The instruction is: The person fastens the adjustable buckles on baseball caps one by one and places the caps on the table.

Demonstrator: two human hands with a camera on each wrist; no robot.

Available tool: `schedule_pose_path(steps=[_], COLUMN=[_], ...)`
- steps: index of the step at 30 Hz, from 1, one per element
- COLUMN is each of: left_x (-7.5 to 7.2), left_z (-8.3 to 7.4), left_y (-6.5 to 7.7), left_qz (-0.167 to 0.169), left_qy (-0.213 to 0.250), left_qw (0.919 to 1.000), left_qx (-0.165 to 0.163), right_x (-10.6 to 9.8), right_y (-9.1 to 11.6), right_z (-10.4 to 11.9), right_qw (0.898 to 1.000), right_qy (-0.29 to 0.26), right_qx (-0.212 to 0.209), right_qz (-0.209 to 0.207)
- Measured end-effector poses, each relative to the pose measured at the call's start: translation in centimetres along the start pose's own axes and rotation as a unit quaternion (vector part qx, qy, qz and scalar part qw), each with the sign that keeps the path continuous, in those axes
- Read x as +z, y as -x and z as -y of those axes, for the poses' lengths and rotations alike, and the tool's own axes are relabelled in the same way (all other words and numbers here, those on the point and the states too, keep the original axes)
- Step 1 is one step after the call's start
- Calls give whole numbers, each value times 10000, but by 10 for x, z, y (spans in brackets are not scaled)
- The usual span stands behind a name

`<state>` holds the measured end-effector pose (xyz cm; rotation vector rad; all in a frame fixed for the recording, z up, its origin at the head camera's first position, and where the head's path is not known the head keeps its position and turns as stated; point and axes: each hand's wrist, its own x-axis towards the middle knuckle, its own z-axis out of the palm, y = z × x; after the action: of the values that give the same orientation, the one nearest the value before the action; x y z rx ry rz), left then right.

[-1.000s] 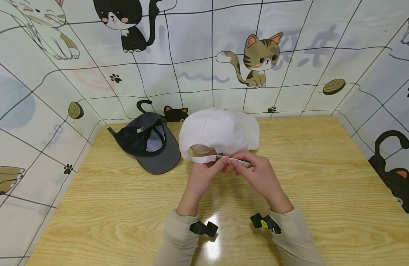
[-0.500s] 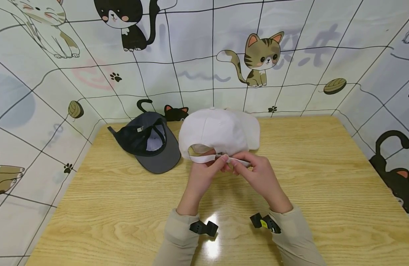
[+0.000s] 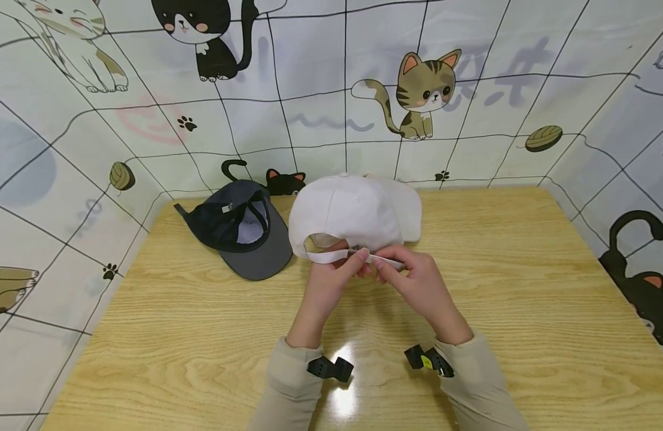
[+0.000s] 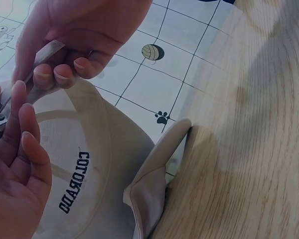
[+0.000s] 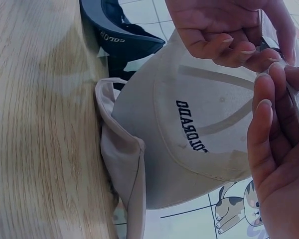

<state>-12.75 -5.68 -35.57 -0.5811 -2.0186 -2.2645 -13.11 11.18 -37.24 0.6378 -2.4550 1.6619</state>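
Observation:
A white baseball cap [image 3: 347, 209] sits at the back of the table, its back opening toward me and its brim to the right. My left hand [image 3: 326, 284] pinches the cap's back strap [image 3: 326, 257] between thumb and fingers near a small metal buckle [image 4: 0, 119]. Just to the right, my right hand [image 3: 420, 281] pinches the strap's other end [image 3: 391, 261] with thumb and fingertips. The fingertips of both hands nearly meet. Dark mirrored lettering [image 5: 191, 127] shows inside the cap in the right wrist view. Fingers partly hide the buckle.
Left of the white cap lies a dark grey cap [image 3: 267, 257], its inside facing me and close to the white one. The wooden table [image 3: 525, 287] ends at a cat-printed cloth wall [image 3: 310, 66] behind and at both sides.
Both hands stay on the strap, with at most a slight shift of the fingers. The caps stay in place.

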Motion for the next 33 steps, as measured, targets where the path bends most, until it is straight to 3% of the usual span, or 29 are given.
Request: schedule_pose_path(steps=[10,20,33], left_x=[-1,-4,1], left_z=[4,24,-1], left_y=[-2,-4,-1], left_qz=[4,-22,77], left_qy=[102,166,0], left_qw=[9999,9999,9998], left_qx=[111,-20,198], right_x=[0,-1,0], right_y=[-2,-1,0], right_z=[0,1,1], right_qw=[10000,10000,9996], right_qy=[19,36,26], right_qx=[-33,81,264], right_qz=[-18,-11,-104])
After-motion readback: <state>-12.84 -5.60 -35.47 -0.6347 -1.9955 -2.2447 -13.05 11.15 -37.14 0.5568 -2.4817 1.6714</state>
